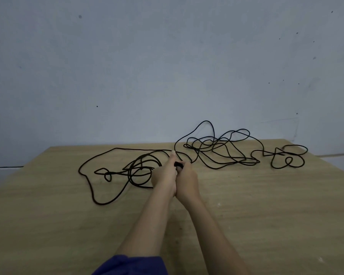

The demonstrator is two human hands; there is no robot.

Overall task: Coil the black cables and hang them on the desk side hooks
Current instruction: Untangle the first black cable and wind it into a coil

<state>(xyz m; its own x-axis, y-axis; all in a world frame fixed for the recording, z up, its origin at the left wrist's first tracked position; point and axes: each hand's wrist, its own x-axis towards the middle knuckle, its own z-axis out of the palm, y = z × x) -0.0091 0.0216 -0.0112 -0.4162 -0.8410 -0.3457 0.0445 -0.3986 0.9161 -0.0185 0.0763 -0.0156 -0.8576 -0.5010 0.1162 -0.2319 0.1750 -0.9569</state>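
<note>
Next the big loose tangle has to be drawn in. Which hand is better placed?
Right, likely. The right hand, pinching a black cable piece, is nearer the loose tangle. The left hand sits against the wound coil on the other side.

Near desk point(246, 215) bare — cables point(216, 153) clutter far edge

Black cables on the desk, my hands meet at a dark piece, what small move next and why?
Probably lift the dark piece that the right hand grips and draw a first loop toward the left hand beside it: the black cables lie sprawled in loose tangles on the desk, nothing neatly coiled.
</note>
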